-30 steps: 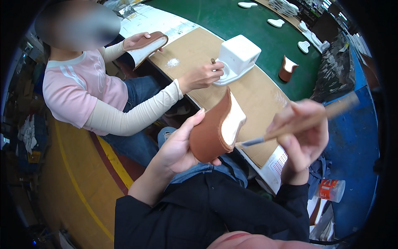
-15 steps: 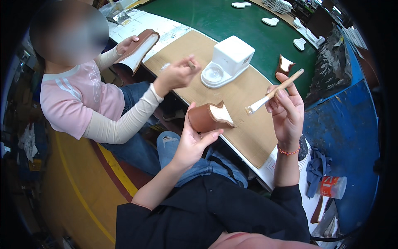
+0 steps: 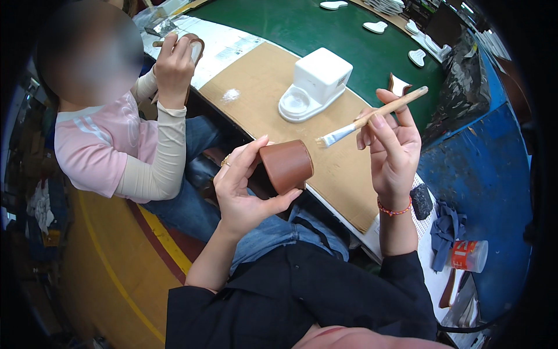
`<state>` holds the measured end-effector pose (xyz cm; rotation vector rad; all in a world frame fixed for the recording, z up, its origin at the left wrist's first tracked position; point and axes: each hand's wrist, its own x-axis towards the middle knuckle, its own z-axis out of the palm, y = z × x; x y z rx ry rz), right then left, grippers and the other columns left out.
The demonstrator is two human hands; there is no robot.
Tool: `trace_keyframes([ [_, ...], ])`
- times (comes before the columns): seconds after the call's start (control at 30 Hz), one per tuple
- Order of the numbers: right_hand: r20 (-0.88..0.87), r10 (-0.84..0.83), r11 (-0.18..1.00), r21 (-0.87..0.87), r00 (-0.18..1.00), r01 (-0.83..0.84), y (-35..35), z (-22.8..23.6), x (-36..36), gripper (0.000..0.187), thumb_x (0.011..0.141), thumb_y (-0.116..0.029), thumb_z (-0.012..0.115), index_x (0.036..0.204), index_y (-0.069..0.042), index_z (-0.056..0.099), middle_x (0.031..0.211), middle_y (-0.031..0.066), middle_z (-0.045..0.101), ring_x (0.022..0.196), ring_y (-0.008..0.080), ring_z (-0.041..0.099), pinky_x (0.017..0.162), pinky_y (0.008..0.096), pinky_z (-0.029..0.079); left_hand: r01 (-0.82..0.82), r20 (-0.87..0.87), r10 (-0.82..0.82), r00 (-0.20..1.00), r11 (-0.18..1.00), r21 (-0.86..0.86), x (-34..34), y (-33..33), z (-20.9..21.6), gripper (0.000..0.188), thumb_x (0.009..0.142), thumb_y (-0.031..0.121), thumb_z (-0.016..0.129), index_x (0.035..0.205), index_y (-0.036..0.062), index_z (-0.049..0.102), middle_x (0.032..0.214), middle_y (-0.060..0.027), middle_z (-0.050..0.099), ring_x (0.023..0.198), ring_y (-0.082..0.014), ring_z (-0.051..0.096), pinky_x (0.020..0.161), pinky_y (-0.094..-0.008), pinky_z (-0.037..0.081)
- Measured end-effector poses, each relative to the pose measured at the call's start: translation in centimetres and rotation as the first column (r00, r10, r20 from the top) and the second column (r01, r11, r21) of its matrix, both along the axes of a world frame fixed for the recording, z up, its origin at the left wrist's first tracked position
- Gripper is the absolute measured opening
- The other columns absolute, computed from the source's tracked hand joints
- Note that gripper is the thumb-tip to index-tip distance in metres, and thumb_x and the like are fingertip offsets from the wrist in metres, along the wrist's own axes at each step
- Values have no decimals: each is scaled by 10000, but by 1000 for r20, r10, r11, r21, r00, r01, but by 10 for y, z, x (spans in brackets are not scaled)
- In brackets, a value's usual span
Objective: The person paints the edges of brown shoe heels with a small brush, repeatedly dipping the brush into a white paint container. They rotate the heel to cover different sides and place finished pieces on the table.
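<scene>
The brown piece (image 3: 288, 166) in your left hand (image 3: 237, 195) is a short, curved, leather-like wall, smooth and evenly brown, with its rounded outer side toward the camera and a darker rim running down its right edge. It sits in front of your lap, beside the near edge of the table, and seems to overlap the cardboard sheet (image 3: 250, 70) only from this viewpoint. Your left hand is clamped on it, thumb along the underside and fingers at its left and upper side. Your right hand (image 3: 392, 139) is closed on the brush (image 3: 395, 105), pinching the wooden handle between thumb and fingers; the pale bristles point left and down, apart from the piece. Half a second ago you had the piece's white face and pointed tips showing; now you have turned it so that face is out of view and the plain wall shows. Your brush lies flatter than it did, its bristles a little farther left and higher in view. The co-worker's hand (image 3: 175, 72), which was near the white dispenser (image 3: 319, 72), has risen to the other brown piece (image 3: 199, 51) that person holds. The dispenser remains on the cardboard sheet.
</scene>
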<state>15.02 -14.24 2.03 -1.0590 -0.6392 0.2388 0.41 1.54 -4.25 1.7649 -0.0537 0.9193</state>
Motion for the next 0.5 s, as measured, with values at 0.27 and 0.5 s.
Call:
trace_keyframes([
  [0.27,-2,63,998,-21,998,-63,12,11,-14,413,830,-57,556,1207,36,414,875,160,594,638,106,499,564,241,432,-85,81,87,993,996,-26,-11,0,8,731,518,127,860,1141,-58,525,1073,-127,540,950,-181,579,808,-289,504],
  [0.5,104,-4,1000,-30,995,7,14,18,-28,425,832,-58,543,1220,42,400,852,164,584,631,107,503,542,220,426,-48,54,46,997,998,29,-20,5,11,797,552,72,833,1223,-65,426,1127,-158,506,1020,-215,546,861,-321,472],
])
